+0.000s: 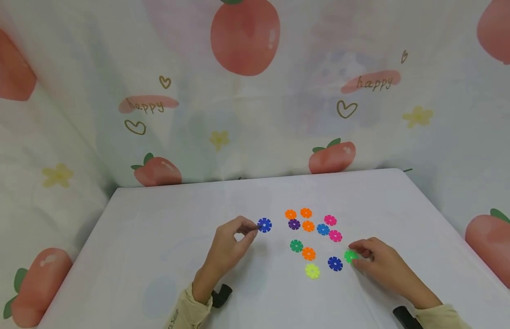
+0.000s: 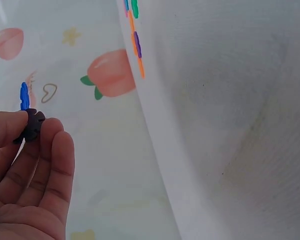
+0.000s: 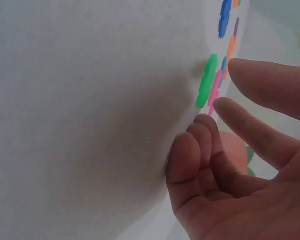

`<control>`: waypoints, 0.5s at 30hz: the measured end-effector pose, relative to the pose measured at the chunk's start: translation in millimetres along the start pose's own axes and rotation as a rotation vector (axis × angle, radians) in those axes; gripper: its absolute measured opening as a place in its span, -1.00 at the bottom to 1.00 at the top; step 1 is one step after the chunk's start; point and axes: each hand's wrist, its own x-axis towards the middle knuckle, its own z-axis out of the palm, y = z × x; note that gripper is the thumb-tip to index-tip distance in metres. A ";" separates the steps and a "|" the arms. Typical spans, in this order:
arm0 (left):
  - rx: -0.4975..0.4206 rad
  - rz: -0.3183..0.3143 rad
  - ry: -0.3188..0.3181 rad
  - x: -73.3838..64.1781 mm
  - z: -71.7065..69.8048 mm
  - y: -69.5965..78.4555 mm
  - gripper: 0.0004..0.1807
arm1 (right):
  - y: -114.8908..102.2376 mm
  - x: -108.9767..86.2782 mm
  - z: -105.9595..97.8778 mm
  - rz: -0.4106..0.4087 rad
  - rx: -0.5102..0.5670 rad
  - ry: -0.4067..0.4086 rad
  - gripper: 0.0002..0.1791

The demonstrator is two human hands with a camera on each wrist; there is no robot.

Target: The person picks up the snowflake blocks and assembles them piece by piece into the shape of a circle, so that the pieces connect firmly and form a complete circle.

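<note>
My left hand (image 1: 232,240) pinches a small dark notched disc (image 2: 33,125) between thumb and fingertips, above the table. A blue notched disc (image 1: 265,225) stands out from it, edge-on in the left wrist view and facing the camera in the head view. On the right, the thumb and fingers of my right hand (image 1: 380,262) are spread apart around a bright green disc (image 1: 350,256). That green disc lies flat on the table in the right wrist view, just beyond the fingertips. Closest to it are a dark blue disc (image 1: 335,263) and a pink disc (image 1: 335,236).
Several more flat discs lie loosely grouped between the hands, among them a yellow disc (image 1: 312,271), a teal disc (image 1: 296,246) and a purple disc (image 1: 294,224). The white table (image 1: 127,237) ends at a printed cloth (image 1: 255,109) behind.
</note>
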 end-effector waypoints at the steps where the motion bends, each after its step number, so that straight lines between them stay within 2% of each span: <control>1: 0.001 0.000 0.001 0.1 -0.2 -0.4 -0.87 | 1.0 1.2 0.5 -0.003 -0.005 -0.011 -0.64; 7: 0.002 0.012 0.006 0.4 -1.9 -1.5 -0.87 | 1.5 6.5 4.3 0.010 -0.009 -0.035 -0.71; 15: 0.002 -0.002 0.005 0.7 -4.0 -1.3 -0.88 | 1.4 12.0 4.9 0.038 0.029 -0.013 -0.81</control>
